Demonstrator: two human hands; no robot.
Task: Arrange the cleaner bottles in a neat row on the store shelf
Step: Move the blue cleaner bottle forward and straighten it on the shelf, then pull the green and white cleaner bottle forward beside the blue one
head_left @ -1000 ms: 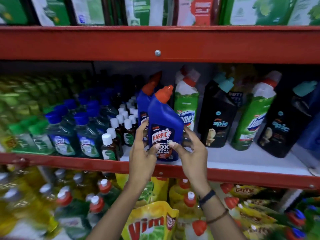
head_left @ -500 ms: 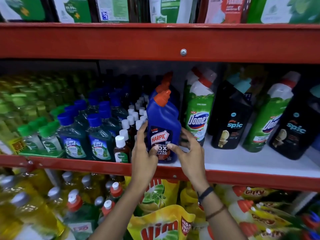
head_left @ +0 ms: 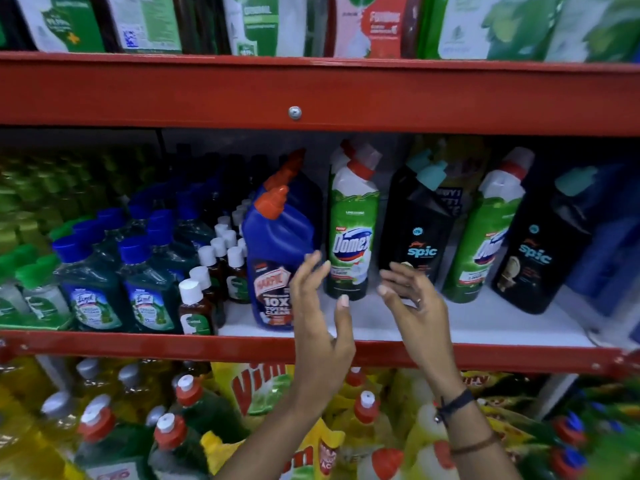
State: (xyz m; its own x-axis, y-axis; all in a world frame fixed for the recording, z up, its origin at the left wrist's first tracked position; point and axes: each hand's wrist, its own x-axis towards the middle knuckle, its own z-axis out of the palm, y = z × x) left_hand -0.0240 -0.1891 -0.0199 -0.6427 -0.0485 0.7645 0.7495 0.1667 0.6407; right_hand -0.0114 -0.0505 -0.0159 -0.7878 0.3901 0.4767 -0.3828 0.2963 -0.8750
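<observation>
The blue plastic Harpic bottle with the orange cap (head_left: 277,258) now stands alone at the shelf front; a moment ago both hands clasped it. So that one looks placed. The left hand (head_left: 320,306) and right hand (head_left: 414,306) are spread open, holding nothing, just right of it, framing the green-and-white Domex bottle (head_left: 351,237). Bare white shelf board (head_left: 485,323) lies beyond, up to the red front rail (head_left: 450,355).

The left hand (head_left: 320,317) covers the lower right corner of the blue Harpic bottle (head_left: 277,258), cutting off its label. The right hand (head_left: 414,306) hides the base of the nearest black Spic bottle (head_left: 420,237). Far left of both hands, the green bottles (head_left: 41,188) smear into blur, labels unreadable
</observation>
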